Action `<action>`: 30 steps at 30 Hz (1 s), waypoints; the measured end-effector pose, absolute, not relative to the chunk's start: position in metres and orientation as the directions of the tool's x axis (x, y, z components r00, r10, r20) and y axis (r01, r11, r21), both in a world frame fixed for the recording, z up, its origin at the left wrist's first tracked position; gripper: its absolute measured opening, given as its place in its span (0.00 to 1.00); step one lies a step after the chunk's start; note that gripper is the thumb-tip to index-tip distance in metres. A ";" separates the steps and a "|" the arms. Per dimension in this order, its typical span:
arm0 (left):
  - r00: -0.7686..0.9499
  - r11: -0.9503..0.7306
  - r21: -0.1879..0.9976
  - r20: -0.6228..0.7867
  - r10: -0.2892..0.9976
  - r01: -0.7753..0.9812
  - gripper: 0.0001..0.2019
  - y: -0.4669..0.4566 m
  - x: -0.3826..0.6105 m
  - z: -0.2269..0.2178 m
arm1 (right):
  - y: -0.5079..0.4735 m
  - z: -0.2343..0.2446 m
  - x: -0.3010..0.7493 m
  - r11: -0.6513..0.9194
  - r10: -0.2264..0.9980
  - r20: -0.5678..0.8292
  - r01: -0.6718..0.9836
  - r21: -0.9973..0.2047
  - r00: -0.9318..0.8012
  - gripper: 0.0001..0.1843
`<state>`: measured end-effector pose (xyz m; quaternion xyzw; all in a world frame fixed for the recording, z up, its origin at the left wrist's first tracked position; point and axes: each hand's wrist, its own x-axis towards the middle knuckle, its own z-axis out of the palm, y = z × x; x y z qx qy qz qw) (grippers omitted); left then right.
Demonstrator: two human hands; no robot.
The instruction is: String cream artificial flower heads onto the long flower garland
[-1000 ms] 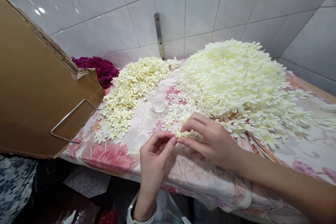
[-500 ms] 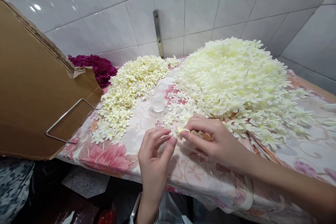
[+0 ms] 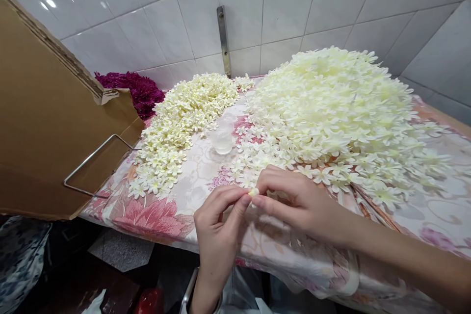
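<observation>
Between my fingertips, over the table's near side, is a small pale yellow flower [image 3: 253,192]. My left hand [image 3: 222,225] pinches it from the left with thumb and forefinger. From the other side my right hand [image 3: 290,201] grips it, its thumb and forefinger closed on the flower's edge. Just beyond my right hand rises a large heap of loose white-yellow artificial flowers [image 3: 327,103]. Smaller, fuller-looking flowers form a second pile [image 3: 184,120] to the left. A small clear cup [image 3: 222,141] stands between the two piles.
An open cardboard box [image 3: 55,122] stands at the left, a bent metal wire handle [image 3: 88,162] beside it. Dark magenta flowers [image 3: 134,89] lie behind it. The floral tablecloth [image 3: 150,218] covers the table. A metal bracket [image 3: 223,39] is fixed to the tiled wall.
My left fingers have closed in on the flower that my right hand holds, so both hands now meet at it. The view has shifted slightly.
</observation>
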<state>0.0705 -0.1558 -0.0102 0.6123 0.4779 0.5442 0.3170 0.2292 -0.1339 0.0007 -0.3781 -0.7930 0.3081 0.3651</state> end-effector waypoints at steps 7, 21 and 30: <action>-0.026 -0.352 0.880 0.379 0.925 0.319 0.02 -0.154 0.070 -0.018 | -0.136 0.000 0.228 0.590 0.803 0.418 0.469 -0.658 -0.425 0.13; -0.070 -0.279 0.930 0.302 0.951 0.238 0.03 -0.153 0.070 -0.014 | -0.135 0.002 0.229 0.489 0.867 0.364 0.437 -0.755 -0.342 0.05; -0.014 -0.213 0.956 0.220 0.975 0.202 0.04 -0.154 0.068 -0.017 | -0.137 0.001 0.231 0.416 0.904 0.313 0.430 -0.801 -0.292 0.05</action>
